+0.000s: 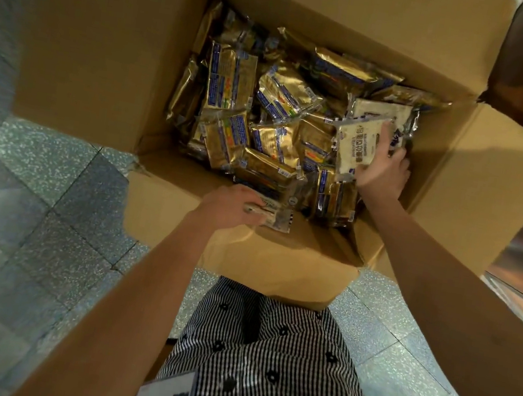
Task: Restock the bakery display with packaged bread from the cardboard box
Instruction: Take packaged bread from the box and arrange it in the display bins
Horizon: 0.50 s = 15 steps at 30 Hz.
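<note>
Key relation: the gold packets (264, 123) lie just beyond both hands, deeper inside the cardboard box (105, 55); the left hand (228, 208) is the nearer one to the middle of the heap, while the right hand (382, 172) hugs the box's right wall
Right hand: it's got one, with fingers wrapped over a cream packet (356, 144) held up at the box's right side, long axis running from near wall to far wall; another cream packet sits just behind it, and I cannot tell whether that one is gripped too
Left hand: curled round a silvery packet (276, 217) at the box's near wall, long axis lying along that wall
Box contents: gold packets heaped loosely, pointing every which way
Box: flaps spread open, standing on the tiled floor (32, 197)
Display: not in view; my read is that both packets must next come up and out of the box
</note>
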Motion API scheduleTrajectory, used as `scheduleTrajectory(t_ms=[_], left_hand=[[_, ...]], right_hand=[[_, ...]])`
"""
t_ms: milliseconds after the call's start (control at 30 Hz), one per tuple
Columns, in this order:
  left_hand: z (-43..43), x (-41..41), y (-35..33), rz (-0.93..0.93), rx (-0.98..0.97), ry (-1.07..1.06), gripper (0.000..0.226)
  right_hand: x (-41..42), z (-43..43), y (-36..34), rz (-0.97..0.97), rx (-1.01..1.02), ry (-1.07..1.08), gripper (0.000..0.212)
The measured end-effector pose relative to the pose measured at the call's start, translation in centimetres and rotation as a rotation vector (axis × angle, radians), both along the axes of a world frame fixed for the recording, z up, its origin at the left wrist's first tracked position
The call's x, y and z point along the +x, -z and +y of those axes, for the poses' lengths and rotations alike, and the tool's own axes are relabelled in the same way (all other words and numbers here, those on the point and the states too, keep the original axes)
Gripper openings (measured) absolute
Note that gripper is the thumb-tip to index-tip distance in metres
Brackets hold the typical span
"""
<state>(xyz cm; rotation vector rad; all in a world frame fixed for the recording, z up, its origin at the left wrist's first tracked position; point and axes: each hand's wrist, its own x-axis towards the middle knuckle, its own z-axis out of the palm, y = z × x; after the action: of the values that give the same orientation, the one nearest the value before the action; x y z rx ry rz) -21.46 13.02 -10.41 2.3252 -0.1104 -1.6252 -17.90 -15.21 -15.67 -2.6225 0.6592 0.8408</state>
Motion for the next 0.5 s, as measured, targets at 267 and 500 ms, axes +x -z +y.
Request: scheduleTrajectory(t_ms=[267,500], left_hand=[[0.5,-1.3,-0.3,-0.077,-0.115,-0.102,0.04],[0.7,-3.0,-1.9,-0.209,-0.179,-0.305,0.03]], right_hand=[[-0.8,1.7,0.2,-0.036,0.189,0.26,0.097],[-0.6,2.8,-1.9,-0.121,0.403,0.439,0.086]])
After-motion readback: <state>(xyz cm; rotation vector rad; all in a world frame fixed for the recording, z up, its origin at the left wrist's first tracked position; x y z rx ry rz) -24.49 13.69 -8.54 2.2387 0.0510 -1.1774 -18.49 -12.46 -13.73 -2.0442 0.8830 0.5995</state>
